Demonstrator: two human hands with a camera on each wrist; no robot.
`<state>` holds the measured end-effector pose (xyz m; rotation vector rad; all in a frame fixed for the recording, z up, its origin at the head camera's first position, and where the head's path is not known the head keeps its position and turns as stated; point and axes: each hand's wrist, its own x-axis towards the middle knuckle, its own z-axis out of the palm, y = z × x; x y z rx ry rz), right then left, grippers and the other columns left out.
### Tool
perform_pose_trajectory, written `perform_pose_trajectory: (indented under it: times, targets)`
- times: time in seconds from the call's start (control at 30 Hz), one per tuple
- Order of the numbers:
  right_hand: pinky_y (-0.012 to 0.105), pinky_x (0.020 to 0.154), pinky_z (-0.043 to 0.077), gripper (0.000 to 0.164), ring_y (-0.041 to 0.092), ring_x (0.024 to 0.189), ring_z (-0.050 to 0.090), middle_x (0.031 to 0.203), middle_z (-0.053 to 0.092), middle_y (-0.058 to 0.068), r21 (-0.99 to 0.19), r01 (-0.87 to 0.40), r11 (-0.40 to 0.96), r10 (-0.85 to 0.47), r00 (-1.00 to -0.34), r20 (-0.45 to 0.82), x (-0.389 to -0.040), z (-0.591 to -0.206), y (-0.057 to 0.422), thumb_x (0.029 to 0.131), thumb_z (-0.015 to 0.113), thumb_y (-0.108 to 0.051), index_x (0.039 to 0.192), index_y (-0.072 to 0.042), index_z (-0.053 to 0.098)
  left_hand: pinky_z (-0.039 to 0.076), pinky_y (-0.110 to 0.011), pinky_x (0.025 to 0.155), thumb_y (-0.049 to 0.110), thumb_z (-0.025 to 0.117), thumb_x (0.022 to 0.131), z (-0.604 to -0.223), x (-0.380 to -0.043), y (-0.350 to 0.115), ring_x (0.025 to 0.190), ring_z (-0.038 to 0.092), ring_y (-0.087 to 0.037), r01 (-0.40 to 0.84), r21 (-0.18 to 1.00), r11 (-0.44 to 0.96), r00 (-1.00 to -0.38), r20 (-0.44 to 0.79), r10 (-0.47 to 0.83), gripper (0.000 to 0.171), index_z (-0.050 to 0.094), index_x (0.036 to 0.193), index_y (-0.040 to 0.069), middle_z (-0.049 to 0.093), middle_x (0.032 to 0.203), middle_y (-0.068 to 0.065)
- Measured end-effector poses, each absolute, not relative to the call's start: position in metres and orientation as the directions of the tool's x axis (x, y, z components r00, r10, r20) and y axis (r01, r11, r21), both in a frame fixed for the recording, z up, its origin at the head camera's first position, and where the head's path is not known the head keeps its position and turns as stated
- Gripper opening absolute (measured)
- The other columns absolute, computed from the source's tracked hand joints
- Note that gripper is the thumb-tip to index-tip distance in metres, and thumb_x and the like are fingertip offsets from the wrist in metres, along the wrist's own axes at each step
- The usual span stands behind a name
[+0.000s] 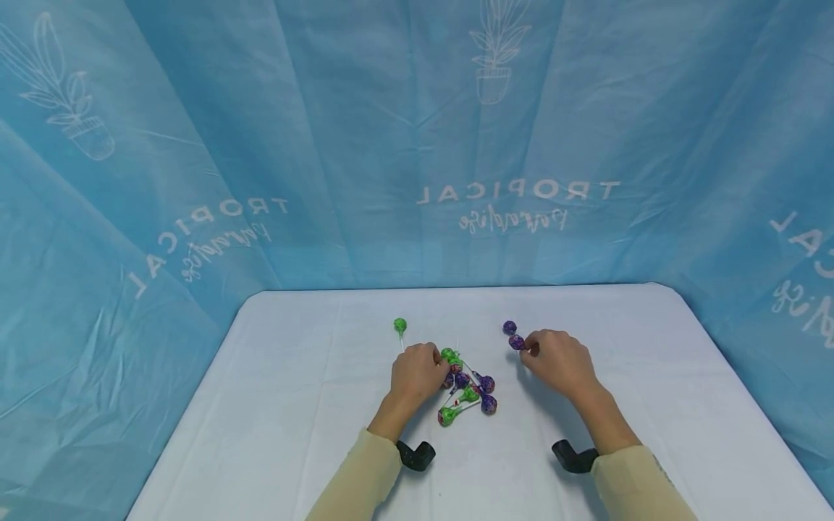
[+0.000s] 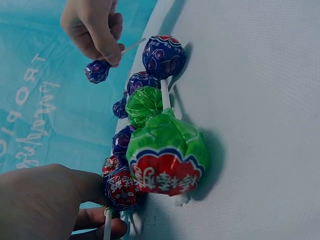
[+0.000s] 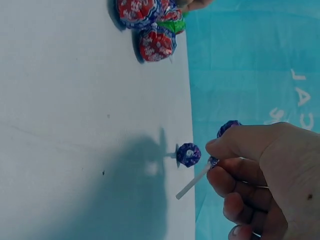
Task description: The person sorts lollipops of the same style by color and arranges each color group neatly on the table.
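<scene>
My right hand [image 1: 559, 362] pinches a purple-wrapped lollipop [image 2: 97, 71] near its head, above the table; its white stick [image 3: 192, 183] juts out past the fingers. Just beyond it lies another purple lollipop [image 1: 510, 328] on the cloth. My left hand [image 1: 417, 373] is at the left side of a loose pile of green and purple lollipops, thumb and fingers curled at a lollipop with a red and blue label [image 2: 122, 187]. The exact contact is partly hidden behind that lollipop. Nearest the left wrist camera is a green lollipop [image 2: 170, 155] with a red label.
A single green lollipop [image 1: 400, 325] lies beyond my left hand, its stick toward me. White cloth covers the table [image 1: 293, 405]. Blue printed curtains [image 1: 365, 145] hang round the back and sides. A black curved piece sits at each wrist.
</scene>
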<state>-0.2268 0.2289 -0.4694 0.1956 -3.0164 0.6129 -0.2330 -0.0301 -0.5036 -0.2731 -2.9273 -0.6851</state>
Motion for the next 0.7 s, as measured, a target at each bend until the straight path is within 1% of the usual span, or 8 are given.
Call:
perform_pose_trajectory:
  times: [0.23, 0.43, 0.6, 0.7]
  targets:
    - [0.037, 0.057, 0.047, 0.027, 0.020, 0.066, 0.055, 0.081, 0.066, 0.007, -0.419, -0.036, 0.907, -0.024, -0.999, 0.034, -0.233, -0.479, 0.238, 0.083, 0.068, -0.023, 0.097, 0.000, 0.071, 0.038, -0.027, 0.044, 0.021, 0.065, 0.084, -0.504, -0.232, -0.030, 0.048, 0.045, -0.010, 0.203, 0.437, 0.876, -0.976, 0.157, 0.149, 0.019, 0.057, 0.068, 0.014, 0.050, 0.060, 0.005]
    - [0.035, 0.051, 0.044, 0.028, 0.021, 0.062, 0.053, 0.079, 0.065, 0.008, -0.458, 0.023, 0.889, 0.037, -0.999, 0.022, -0.236, -0.484, 0.245, 0.084, 0.065, -0.021, 0.098, 0.002, 0.070, 0.038, -0.027, 0.044, 0.022, 0.066, 0.084, -0.505, -0.231, -0.030, 0.047, 0.045, -0.010, 0.206, 0.443, 0.873, -0.977, 0.145, 0.157, 0.018, 0.058, 0.070, 0.014, 0.051, 0.059, 0.005]
    - [0.036, 0.054, 0.044, 0.029, 0.023, 0.064, 0.054, 0.082, 0.066, 0.012, -0.512, 0.063, 0.856, 0.081, -0.997, 0.013, -0.242, -0.484, 0.246, 0.085, 0.063, -0.021, 0.099, 0.004, 0.070, 0.038, -0.027, 0.044, 0.023, 0.064, 0.085, -0.509, -0.234, -0.032, 0.047, 0.045, -0.011, 0.198, 0.443, 0.874, -0.979, 0.129, 0.157, 0.016, 0.059, 0.071, 0.015, 0.051, 0.060, 0.005]
    - [0.037, 0.055, 0.044, 0.030, 0.024, 0.066, 0.055, 0.083, 0.066, 0.013, -0.526, 0.093, 0.846, 0.105, -0.994, -0.007, -0.245, -0.484, 0.245, 0.085, 0.063, -0.022, 0.099, 0.004, 0.070, 0.039, -0.027, 0.044, 0.024, 0.064, 0.085, -0.509, -0.236, -0.032, 0.047, 0.046, -0.010, 0.201, 0.452, 0.869, -0.979, 0.130, 0.159, 0.015, 0.061, 0.073, 0.015, 0.053, 0.060, 0.005]
